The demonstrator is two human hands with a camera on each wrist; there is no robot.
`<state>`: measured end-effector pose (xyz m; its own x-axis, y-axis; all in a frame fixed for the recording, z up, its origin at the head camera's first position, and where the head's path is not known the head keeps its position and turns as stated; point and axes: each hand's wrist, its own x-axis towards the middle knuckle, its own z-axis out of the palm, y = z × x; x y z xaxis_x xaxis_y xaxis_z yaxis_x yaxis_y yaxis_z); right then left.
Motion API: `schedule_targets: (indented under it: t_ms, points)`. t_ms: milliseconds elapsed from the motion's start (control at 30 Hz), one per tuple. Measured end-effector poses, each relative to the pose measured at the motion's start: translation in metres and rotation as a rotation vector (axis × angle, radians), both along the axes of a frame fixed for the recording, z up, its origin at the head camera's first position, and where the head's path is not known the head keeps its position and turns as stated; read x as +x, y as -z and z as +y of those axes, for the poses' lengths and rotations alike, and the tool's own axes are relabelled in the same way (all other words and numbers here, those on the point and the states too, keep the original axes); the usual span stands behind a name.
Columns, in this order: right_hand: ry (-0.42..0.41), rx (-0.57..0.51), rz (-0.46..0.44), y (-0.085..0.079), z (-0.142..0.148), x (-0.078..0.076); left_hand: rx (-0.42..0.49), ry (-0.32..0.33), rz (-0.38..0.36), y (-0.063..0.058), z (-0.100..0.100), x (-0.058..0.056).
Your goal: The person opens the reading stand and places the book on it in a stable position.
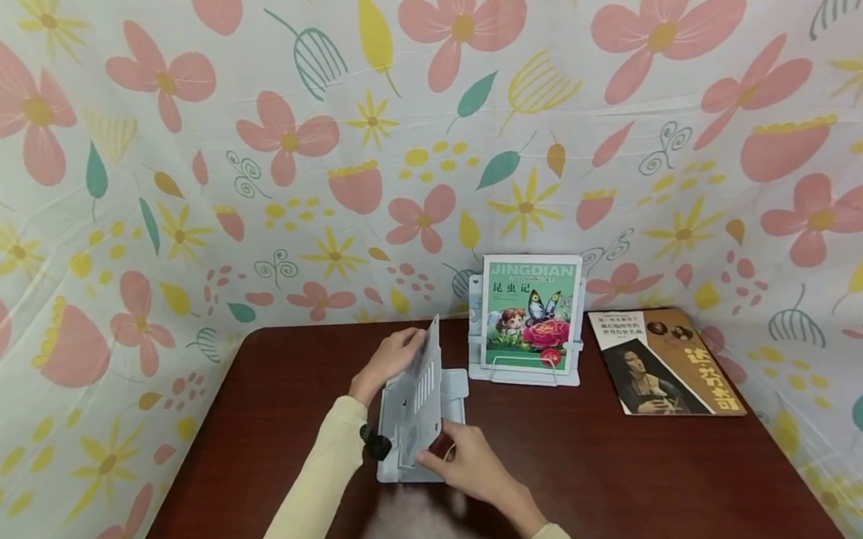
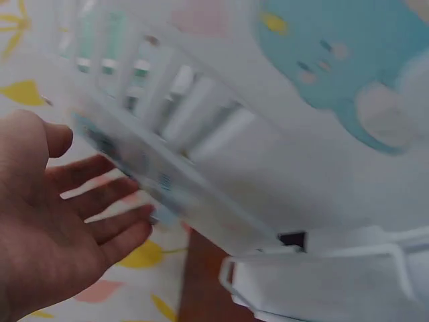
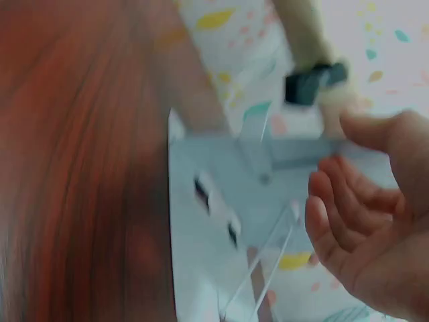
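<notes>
A pale blue-white bookstand [image 1: 422, 398] stands on the table, its slotted back panel raised and tilted over a flat base [image 1: 457, 382]. My left hand [image 1: 393, 354] is at the panel's upper left side. In the left wrist view, the fingers of my left hand [image 2: 80, 215] stretch out along the panel's edge, with the thumb apart. At the near lower edge is my right hand [image 1: 474, 464]. The right wrist view shows my right hand [image 3: 369, 208] with loosely bent fingers over the panel and a gap to the thumb; blur hides the exact contact. A wire holder [image 2: 395, 258] crosses the stand's lower part.
Behind, a second bookstand [image 1: 578, 365] bears an upright green children's book [image 1: 507, 316] with a butterfly cover. To the right a brown and white book [image 1: 665, 361] with a portrait lies flat. Flower-patterned cloth [image 1: 408, 176] hangs behind the dark wooden table [image 1: 611, 499].
</notes>
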<state>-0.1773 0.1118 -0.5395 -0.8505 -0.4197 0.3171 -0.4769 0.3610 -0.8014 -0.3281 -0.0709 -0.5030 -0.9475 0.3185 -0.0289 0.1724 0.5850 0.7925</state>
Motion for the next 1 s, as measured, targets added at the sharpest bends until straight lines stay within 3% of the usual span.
schedule_targets:
  t_ms: [233, 667, 1000]
  points:
    - [0.122, -0.003, -0.042, -0.006, -0.01, 0.011, 0.061, -0.039, 0.017, 0.015, -0.006, -0.001]
    - [0.135, -0.013, 0.006, 0.005, -0.008, 0.012, 0.03, -0.113, 0.1, 0.021, -0.009, 0.005]
    - [0.175, 0.0, 0.101, 0.009, -0.003, 0.009, 0.044, -0.23, 0.134, 0.028, -0.031, 0.014]
